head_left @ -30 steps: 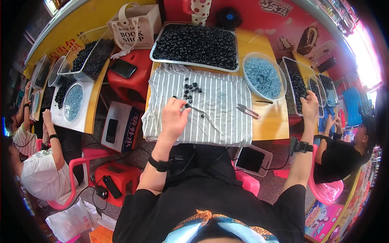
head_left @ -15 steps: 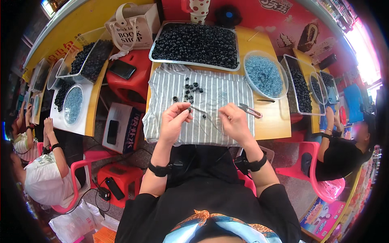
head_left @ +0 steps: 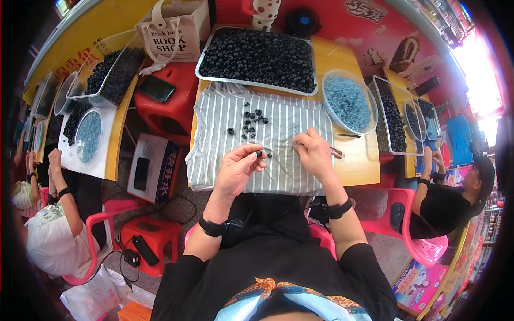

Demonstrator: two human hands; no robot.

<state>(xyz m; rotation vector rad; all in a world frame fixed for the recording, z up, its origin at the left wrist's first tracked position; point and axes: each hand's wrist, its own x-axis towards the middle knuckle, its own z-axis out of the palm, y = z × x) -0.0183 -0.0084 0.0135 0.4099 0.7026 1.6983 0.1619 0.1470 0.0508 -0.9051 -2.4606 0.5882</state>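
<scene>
Between the thumb and fingertips of my left hand (head_left: 238, 168) is a black bead (head_left: 259, 154), held above a grey-and-white striped cloth (head_left: 214, 152). Another black bead (head_left: 269, 155) is just right of those fingertips, and a thin thread (head_left: 274, 170) trails below it. My right hand (head_left: 316, 155) hovers over the cloth's right part, thumb and fingers pressed together; what is in them is too small to make out. Beyond its fingertips lies a faint patch of tiny clear beads (head_left: 293, 128). Thread snips (head_left: 337, 152) lie partly hidden behind that hand. Several loose black beads (head_left: 249, 121) rest mid-cloth.
A metal tray (head_left: 199, 69) of black beads stands behind the cloth. Right of it are a round tub (head_left: 373, 119) of pale blue beads and a dark slim tool (head_left: 349, 136). A red stool with a phone (head_left: 157, 89) stands left. Co-workers sit on both sides.
My left hand has shifted slightly right and down with the bead. My right hand has moved a little away from me, towards the tiny clear beads, and now covers more of the snips.
</scene>
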